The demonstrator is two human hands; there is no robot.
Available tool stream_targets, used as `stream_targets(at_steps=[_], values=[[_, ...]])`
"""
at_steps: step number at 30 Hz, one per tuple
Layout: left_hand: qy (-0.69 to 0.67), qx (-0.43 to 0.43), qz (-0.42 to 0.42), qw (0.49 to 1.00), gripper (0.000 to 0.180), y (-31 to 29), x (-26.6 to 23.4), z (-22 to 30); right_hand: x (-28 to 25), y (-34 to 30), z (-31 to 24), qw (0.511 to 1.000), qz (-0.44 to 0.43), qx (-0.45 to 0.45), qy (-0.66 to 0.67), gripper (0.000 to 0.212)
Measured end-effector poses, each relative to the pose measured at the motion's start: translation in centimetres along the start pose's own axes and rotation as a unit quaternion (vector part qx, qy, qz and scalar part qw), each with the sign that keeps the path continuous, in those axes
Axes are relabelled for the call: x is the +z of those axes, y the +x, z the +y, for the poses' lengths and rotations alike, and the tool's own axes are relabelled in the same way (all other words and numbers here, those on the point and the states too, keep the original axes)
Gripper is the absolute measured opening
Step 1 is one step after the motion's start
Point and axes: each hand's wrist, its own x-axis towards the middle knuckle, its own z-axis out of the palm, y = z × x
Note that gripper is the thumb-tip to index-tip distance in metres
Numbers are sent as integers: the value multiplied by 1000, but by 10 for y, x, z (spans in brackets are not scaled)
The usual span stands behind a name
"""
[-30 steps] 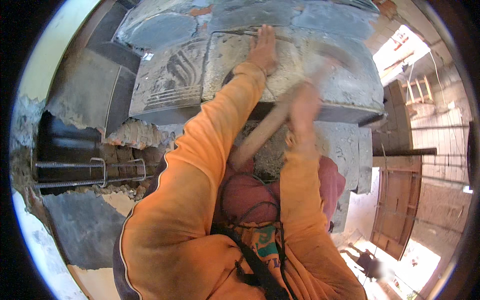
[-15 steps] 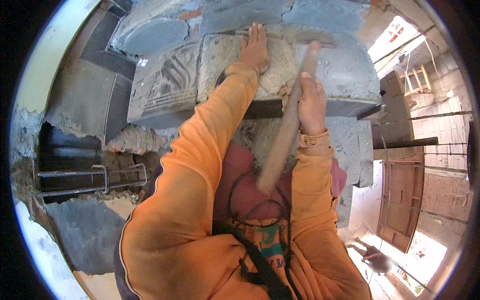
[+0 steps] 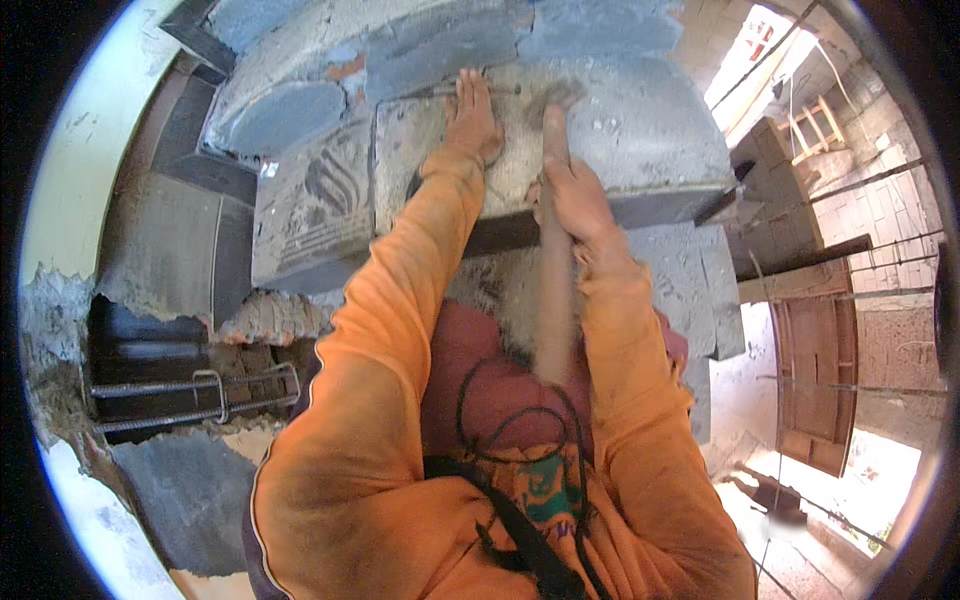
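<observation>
My left hand [image 3: 473,120] lies flat on a pale grey block [image 3: 408,165], its fingers stretched toward the wall behind. Close to its right, my right hand [image 3: 580,196] is wrapped round the wooden handle of a hammer [image 3: 556,300], gripping it high up near the head. The small hammer head [image 3: 560,96] is smeared by motion, over the face of the block row; I cannot tell whether it touches. The handle's lower end hangs toward my lap. Left of the pale block sits a block with dark curved trowel marks [image 3: 312,205].
Bluish mortared blocks [image 3: 440,50] rise behind the row. A broken opening at left exposes steel rebar [image 3: 160,385]. More rods [image 3: 870,185], a brown wooden panel [image 3: 815,375] and a small wooden ladder [image 3: 815,130] stand at right. Another person [image 3: 775,495] is far below right.
The hammer and my right hand have swung left, nearer my left hand, and the handle now stands more upright. My left hand stays flat on the block. The whole view has shifted slightly.
</observation>
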Motion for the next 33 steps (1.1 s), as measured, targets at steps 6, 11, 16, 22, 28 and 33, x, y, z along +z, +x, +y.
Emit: stream_targets(at_steps=[6,11,16,22,28,33], values=[[-5,23,11,1000,83,-11,3,-8,-27,-47,-63,989,87,-111,-40,29],[-8,-18,-38,999,79,-6,1,5,-25,-9,-19,957,20,-87,-276,33],[17,-1,-7,1000,78,-20,2,-6,-52,-18,-64,995,0,-64,-82,41],[8,-6,-30,1000,78,-15,5,0,-36,-19,-23,979,-33,-18,-202,44],[-31,-10,-4,999,77,-10,-4,-2,-24,-44,-40,995,17,-40,-90,36],[-43,-21,-20,999,74,-5,-3,2,-29,-10,-37,987,-7,39,-155,37]])
